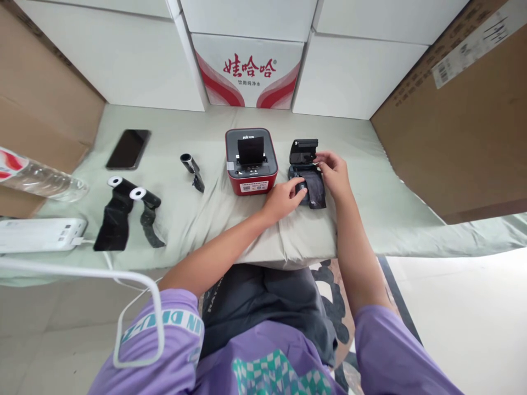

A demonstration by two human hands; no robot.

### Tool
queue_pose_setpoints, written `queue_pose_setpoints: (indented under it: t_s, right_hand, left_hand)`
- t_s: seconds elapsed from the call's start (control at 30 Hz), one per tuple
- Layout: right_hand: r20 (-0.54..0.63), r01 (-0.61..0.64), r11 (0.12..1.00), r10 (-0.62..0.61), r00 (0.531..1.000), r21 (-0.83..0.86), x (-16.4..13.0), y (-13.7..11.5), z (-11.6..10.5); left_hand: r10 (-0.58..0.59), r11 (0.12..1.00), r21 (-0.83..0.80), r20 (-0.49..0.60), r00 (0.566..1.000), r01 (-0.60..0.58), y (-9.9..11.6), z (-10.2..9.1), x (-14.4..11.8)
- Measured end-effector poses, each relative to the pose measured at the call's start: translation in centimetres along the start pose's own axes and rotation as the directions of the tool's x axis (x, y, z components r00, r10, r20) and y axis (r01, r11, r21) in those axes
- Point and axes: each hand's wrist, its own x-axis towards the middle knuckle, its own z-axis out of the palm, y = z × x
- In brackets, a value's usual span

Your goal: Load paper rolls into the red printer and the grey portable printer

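A small black device [303,152] with its lid flipped up sits on the pale green cloth, right of a red and grey label printer [250,162]. A strip of black ribbon [316,192] trails out of the black device toward me. My left hand [284,198] presses on the device's near left side, fingers on the ribbon. My right hand [335,173] touches the device's right edge, fingertips at the open lid's hinge.
On the cloth to the left lie a black ribbon roll [191,170], two white-cored ribbon rolls [125,211] partly unwound, a phone [128,148], a white power strip [39,235] and a water bottle [37,178]. White cartons [247,71] and brown cardboard [465,115] wall the back and sides.
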Motion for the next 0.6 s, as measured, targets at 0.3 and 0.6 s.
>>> queue_pose_setpoints:
  t_s: [0.3,0.6]
  right_hand:
    - [-0.061,-0.05,0.999,0.051,0.997,0.013,0.1,0.2,0.0]
    - [-0.017,-0.035,0.999,0.035,0.999,0.025,-0.2,-1.1,0.2]
  left_hand:
    - [0.038,0.999,-0.015,-0.026,0.999,-0.039,0.4,-0.2,-0.2]
    - [0.055,0.998,-0.028,-0.044,0.998,-0.056,0.3,-0.3,-0.4]
